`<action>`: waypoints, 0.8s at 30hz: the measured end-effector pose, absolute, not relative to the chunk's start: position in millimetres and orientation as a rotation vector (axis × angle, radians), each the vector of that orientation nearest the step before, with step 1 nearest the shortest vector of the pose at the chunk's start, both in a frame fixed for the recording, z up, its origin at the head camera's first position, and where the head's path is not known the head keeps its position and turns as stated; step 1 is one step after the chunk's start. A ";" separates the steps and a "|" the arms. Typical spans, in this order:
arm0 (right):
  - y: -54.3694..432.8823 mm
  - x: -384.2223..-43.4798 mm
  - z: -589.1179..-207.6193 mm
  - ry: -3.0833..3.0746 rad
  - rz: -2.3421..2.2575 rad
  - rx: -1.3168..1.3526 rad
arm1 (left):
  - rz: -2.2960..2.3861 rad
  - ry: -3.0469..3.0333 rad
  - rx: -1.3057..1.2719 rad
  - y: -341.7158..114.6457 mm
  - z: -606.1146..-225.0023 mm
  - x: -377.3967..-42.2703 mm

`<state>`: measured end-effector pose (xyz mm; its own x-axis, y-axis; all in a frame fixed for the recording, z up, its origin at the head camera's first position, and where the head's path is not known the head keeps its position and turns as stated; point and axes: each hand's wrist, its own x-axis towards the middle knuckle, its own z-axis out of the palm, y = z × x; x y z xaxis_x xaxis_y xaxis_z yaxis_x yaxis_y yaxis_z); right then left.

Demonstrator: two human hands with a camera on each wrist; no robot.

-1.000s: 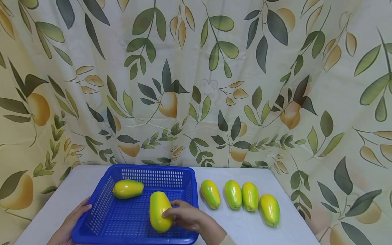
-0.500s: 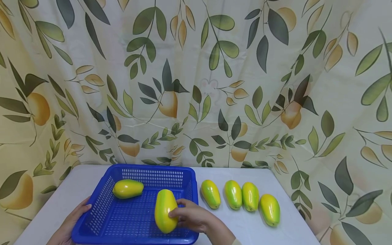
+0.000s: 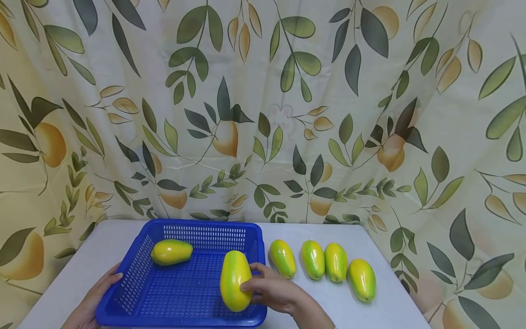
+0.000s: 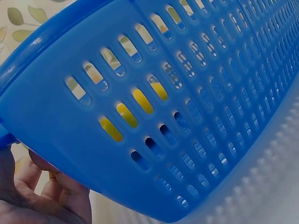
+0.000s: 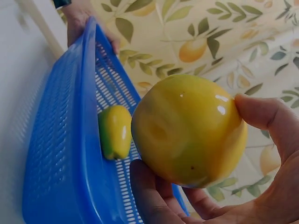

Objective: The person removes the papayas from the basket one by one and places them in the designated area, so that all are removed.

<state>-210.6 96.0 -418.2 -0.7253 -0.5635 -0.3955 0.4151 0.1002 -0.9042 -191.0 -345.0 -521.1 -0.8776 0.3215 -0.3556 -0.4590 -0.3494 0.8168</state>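
Note:
My right hand grips a yellow-green papaya and holds it, thick end down, over the right part of a blue plastic basket. In the right wrist view, the thumb presses one side of the held papaya while the fingers curl round the other. The left hand grasps the basket's left side; the left wrist view has its fingers bent at the rim's underside. Another papaya lies on its side in the basket's back left corner, partly visible through the slots from the left wrist.
Several papayas rest on the white table to the right of the basket, among them a near one at the far right and one close to the basket's wall. A leaf-and-fruit patterned curtain hangs behind the table.
The right hand has carried its papaya to the right and slightly up, toward the basket's right wall. The left hand, the basket and the other papayas stay in place.

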 end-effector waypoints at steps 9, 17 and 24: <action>114.3 -208.6 -413.6 1.707 -1.716 -0.143 | 2.182 1.559 -0.266 -342.1 -522.5 -192.4; 134.3 -206.1 -414.6 1.698 -1.731 -0.099 | 2.188 1.580 -0.325 -341.3 -522.5 -192.5; 147.2 -205.3 -416.7 1.707 -1.723 -0.093 | 2.215 1.485 -0.237 -344.8 -524.0 -191.2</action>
<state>-205.3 147.2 -416.7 -0.7529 -0.5123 -0.4132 0.4179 0.1129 -0.9015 -191.2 -344.8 -524.0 -0.8793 0.2772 -0.3873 -0.4636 -0.3113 0.8296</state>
